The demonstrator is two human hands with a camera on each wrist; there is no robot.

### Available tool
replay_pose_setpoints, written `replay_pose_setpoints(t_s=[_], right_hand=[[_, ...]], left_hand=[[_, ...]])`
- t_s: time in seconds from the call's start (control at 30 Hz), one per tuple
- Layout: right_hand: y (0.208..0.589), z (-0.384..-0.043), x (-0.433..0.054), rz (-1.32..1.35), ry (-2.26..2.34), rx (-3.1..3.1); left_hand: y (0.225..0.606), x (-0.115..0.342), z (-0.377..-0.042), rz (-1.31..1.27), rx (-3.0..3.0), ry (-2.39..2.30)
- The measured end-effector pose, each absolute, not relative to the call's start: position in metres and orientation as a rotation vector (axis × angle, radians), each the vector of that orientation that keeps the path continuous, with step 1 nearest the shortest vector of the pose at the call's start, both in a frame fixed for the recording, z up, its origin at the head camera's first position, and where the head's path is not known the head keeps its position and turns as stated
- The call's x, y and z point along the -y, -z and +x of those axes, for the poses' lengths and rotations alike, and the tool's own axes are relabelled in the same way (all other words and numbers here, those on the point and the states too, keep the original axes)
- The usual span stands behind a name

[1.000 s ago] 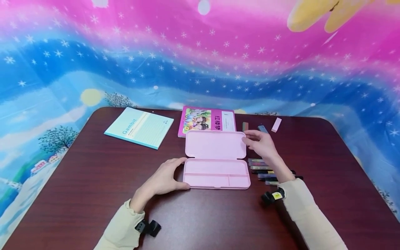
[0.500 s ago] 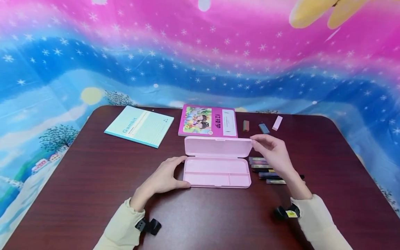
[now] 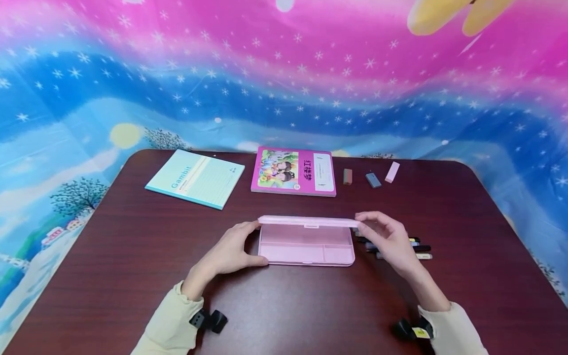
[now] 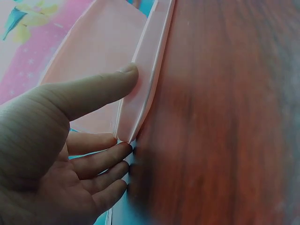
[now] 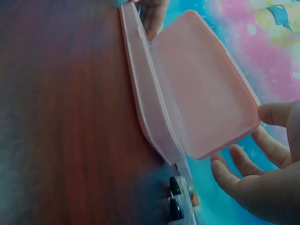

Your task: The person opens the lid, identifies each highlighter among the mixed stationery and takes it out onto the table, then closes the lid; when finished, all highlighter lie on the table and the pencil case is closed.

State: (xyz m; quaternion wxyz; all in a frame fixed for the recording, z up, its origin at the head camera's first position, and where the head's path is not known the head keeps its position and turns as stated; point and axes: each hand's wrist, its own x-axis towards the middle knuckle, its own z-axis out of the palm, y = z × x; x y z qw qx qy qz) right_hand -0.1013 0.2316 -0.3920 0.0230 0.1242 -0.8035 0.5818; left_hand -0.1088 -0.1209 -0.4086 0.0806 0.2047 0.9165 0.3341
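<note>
A pink plastic pencil case (image 3: 293, 254) lies mid-table, its hinged lid (image 3: 306, 221) raised at a slant over the tray. Dividers split the bare tray; the lid shades its rear part. My left hand (image 3: 226, 251) holds the case's left end, thumb at the front corner and fingers at the back one. In the left wrist view that thumb (image 4: 112, 82) presses the case's side wall (image 4: 143, 75). My right hand (image 3: 390, 241) pinches the lid's right corner between thumb and fingers, plain in the right wrist view at the lid's edge (image 5: 248, 108).
Several pens (image 3: 421, 248) lie right of the case, partly hidden under my right hand. Behind are a light-blue notebook (image 3: 195, 180), a pink picture-covered book (image 3: 293, 171), a red-green block (image 3: 347, 176), a blue-grey block (image 3: 373, 180) and a pale pink block (image 3: 392, 172).
The lid has swung from lying far back to a slant over the tray, my right hand moving toward me with its corner. My left hand has kept its place on the case.
</note>
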Motion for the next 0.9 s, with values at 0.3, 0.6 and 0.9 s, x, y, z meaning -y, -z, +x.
replay_pose_setpoints(t_s=[0.3, 0.6, 0.9], right_hand=[[0.399, -0.082, -0.238, 0.384, -1.766, 2.671], [0.403, -0.077, -0.233, 0.351, -1.817, 2.724], [0.407, -0.077, -0.225, 0.298, -1.73, 2.733]], left_hand=[[0.406, 0.124, -0.11, 0.625, -2.698, -1.137], [0.4, 0.137, -0.111, 0.5, -2.499, -1.352], [0.405, 0.132, -0.11, 0.567, -2.507, -1.273]])
